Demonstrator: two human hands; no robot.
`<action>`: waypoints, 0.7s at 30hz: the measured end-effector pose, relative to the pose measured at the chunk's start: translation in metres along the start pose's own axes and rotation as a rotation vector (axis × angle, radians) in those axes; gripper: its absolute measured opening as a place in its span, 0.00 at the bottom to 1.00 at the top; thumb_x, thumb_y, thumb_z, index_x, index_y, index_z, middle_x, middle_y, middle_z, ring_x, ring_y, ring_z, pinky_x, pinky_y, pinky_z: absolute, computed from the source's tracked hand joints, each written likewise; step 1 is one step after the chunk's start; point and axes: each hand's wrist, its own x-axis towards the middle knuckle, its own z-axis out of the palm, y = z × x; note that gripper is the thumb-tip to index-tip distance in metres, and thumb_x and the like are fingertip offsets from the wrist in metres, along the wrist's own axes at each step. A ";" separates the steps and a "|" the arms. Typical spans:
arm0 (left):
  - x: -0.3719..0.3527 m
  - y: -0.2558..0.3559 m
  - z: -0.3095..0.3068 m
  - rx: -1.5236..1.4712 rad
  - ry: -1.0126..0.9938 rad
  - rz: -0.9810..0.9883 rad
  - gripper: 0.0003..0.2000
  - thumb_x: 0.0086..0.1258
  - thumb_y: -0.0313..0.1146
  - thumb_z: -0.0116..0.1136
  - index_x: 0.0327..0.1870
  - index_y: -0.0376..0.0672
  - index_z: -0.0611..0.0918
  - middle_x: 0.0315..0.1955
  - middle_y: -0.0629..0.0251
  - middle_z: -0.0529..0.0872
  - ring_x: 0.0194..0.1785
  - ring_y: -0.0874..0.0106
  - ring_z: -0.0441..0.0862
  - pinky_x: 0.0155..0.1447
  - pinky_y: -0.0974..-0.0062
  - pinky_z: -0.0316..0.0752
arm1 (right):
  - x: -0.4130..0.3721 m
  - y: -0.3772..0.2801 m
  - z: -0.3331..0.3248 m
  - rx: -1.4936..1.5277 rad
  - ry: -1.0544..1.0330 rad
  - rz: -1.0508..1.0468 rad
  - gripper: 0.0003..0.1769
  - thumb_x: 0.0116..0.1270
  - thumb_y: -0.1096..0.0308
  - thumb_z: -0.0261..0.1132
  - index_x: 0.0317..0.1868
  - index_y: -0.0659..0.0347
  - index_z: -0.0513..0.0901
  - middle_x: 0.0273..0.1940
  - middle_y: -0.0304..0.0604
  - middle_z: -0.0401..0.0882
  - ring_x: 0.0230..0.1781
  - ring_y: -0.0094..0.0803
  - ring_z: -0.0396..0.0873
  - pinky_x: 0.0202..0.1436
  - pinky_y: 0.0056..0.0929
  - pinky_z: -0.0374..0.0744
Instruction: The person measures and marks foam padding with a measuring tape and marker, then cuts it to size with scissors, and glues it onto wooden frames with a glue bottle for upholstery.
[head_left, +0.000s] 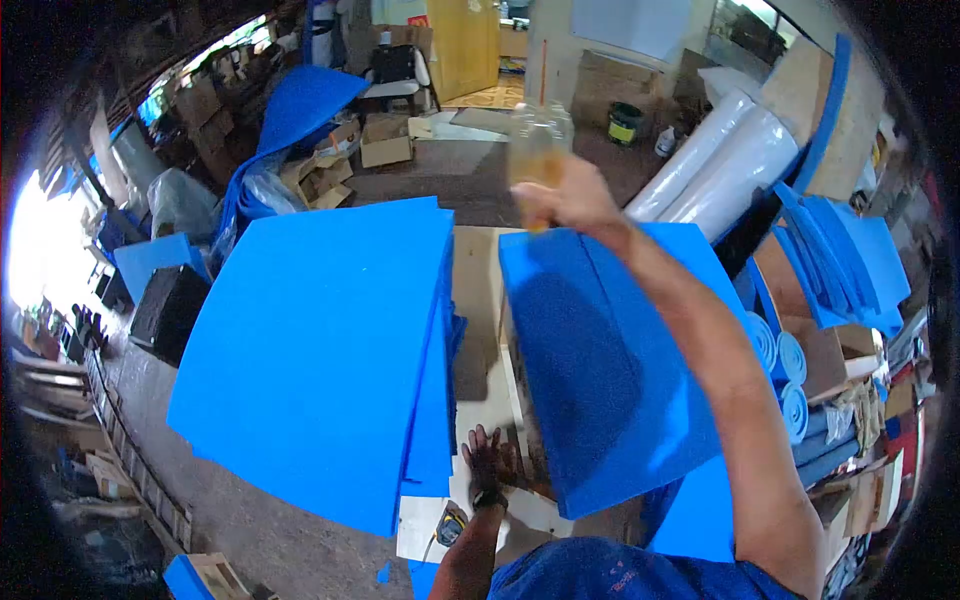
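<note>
My right hand (570, 195) is raised over the far end of the table, closed around a clear plastic bottle (538, 140) with yellowish liquid in its lower part. Below it lies a blue foam block (610, 360) on the right side of the table. My left hand (490, 462) rests flat with fingers spread on the pale table top (480, 300), in the gap between that block and a tall stack of blue foam sheets (320, 350) on the left. A dark band is on my left wrist.
A small yellow and black object (450, 523) lies on the table near my left forearm. White rolls (720, 160) and rolled blue foam (785, 365) stand at right. Cardboard boxes (385, 145), a black case (170, 310) and a dark bucket (625, 122) sit on the floor.
</note>
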 end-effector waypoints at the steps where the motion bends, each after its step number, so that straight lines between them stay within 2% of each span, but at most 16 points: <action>1: -0.003 -0.003 0.004 0.026 0.010 0.021 0.29 0.74 0.49 0.53 0.73 0.43 0.75 0.77 0.44 0.62 0.82 0.45 0.53 0.81 0.37 0.44 | 0.005 -0.001 0.006 0.062 -0.111 -0.032 0.26 0.61 0.40 0.73 0.36 0.59 0.88 0.31 0.45 0.89 0.39 0.40 0.89 0.47 0.44 0.84; 2: -0.003 -0.004 0.003 0.031 -0.026 -0.010 0.29 0.75 0.51 0.53 0.72 0.46 0.76 0.78 0.45 0.61 0.83 0.46 0.52 0.82 0.38 0.43 | 0.011 0.007 0.025 -0.075 -0.061 -0.073 0.25 0.63 0.45 0.75 0.45 0.60 0.86 0.33 0.46 0.89 0.36 0.34 0.88 0.44 0.38 0.84; 3: -0.002 -0.003 0.003 0.034 -0.059 -0.037 0.28 0.75 0.52 0.53 0.72 0.48 0.77 0.79 0.45 0.60 0.83 0.47 0.52 0.82 0.38 0.41 | 0.012 0.023 0.044 -0.088 0.070 -0.289 0.25 0.63 0.45 0.75 0.44 0.60 0.86 0.34 0.47 0.89 0.37 0.37 0.89 0.45 0.39 0.84; 4: -0.002 -0.001 0.003 0.035 -0.095 -0.061 0.28 0.75 0.53 0.53 0.72 0.50 0.78 0.80 0.46 0.59 0.83 0.48 0.52 0.83 0.39 0.40 | 0.011 0.015 0.046 -0.237 0.062 -0.211 0.25 0.63 0.46 0.75 0.44 0.61 0.85 0.36 0.50 0.89 0.38 0.42 0.89 0.47 0.41 0.84; 6: -0.003 -0.002 0.007 0.005 -0.034 -0.015 0.27 0.75 0.52 0.53 0.70 0.49 0.79 0.80 0.45 0.60 0.84 0.48 0.51 0.83 0.39 0.37 | 0.004 0.010 0.025 -0.111 0.076 -0.181 0.26 0.63 0.47 0.76 0.46 0.62 0.85 0.38 0.52 0.89 0.40 0.46 0.89 0.49 0.43 0.84; 8: -0.003 0.000 0.009 -0.021 0.009 -0.022 0.27 0.75 0.51 0.54 0.70 0.48 0.80 0.79 0.44 0.60 0.84 0.49 0.50 0.84 0.40 0.35 | 0.004 0.038 -0.005 -0.119 0.094 -0.140 0.35 0.59 0.41 0.76 0.56 0.59 0.83 0.44 0.55 0.89 0.47 0.52 0.88 0.56 0.47 0.83; 9: -0.004 -0.002 0.008 0.082 0.000 0.005 0.28 0.74 0.51 0.54 0.70 0.46 0.80 0.79 0.46 0.62 0.84 0.49 0.51 0.84 0.42 0.35 | 0.004 0.056 -0.021 -0.119 0.099 -0.121 0.40 0.56 0.38 0.76 0.61 0.57 0.81 0.47 0.57 0.89 0.51 0.56 0.87 0.59 0.49 0.83; 12: -0.003 0.004 -0.006 -0.169 -0.049 -0.061 0.29 0.75 0.49 0.53 0.74 0.45 0.76 0.78 0.48 0.64 0.84 0.50 0.51 0.85 0.44 0.35 | 0.002 0.118 -0.074 -0.117 0.158 0.001 0.27 0.62 0.50 0.78 0.52 0.61 0.85 0.42 0.47 0.90 0.42 0.42 0.89 0.51 0.41 0.84; 15: -0.003 0.012 -0.016 -0.265 -0.153 -0.119 0.31 0.77 0.48 0.50 0.78 0.45 0.68 0.80 0.48 0.62 0.85 0.52 0.49 0.85 0.46 0.33 | -0.017 0.151 -0.127 -0.208 0.265 0.025 0.36 0.57 0.44 0.79 0.60 0.56 0.84 0.51 0.53 0.89 0.53 0.52 0.87 0.60 0.46 0.82; 17: -0.001 0.008 -0.011 0.033 -0.098 -0.019 0.33 0.79 0.50 0.48 0.80 0.41 0.64 0.80 0.47 0.60 0.86 0.54 0.46 0.85 0.47 0.32 | -0.028 0.170 -0.156 -0.155 0.303 0.094 0.35 0.58 0.44 0.78 0.60 0.56 0.84 0.52 0.53 0.89 0.53 0.52 0.86 0.61 0.45 0.82; 18: -0.002 0.008 -0.010 0.086 -0.076 0.006 0.34 0.78 0.51 0.48 0.80 0.41 0.63 0.81 0.47 0.59 0.86 0.53 0.46 0.85 0.46 0.32 | -0.032 0.173 -0.168 -0.131 0.323 0.126 0.34 0.58 0.45 0.78 0.60 0.55 0.84 0.52 0.53 0.88 0.54 0.52 0.86 0.61 0.45 0.82; 21: -0.001 0.009 -0.005 0.117 -0.071 -0.012 0.34 0.78 0.51 0.48 0.80 0.41 0.63 0.81 0.47 0.59 0.86 0.53 0.46 0.85 0.46 0.33 | -0.040 0.184 -0.196 -0.367 0.456 0.271 0.33 0.59 0.44 0.78 0.55 0.61 0.84 0.49 0.55 0.89 0.53 0.51 0.86 0.60 0.45 0.81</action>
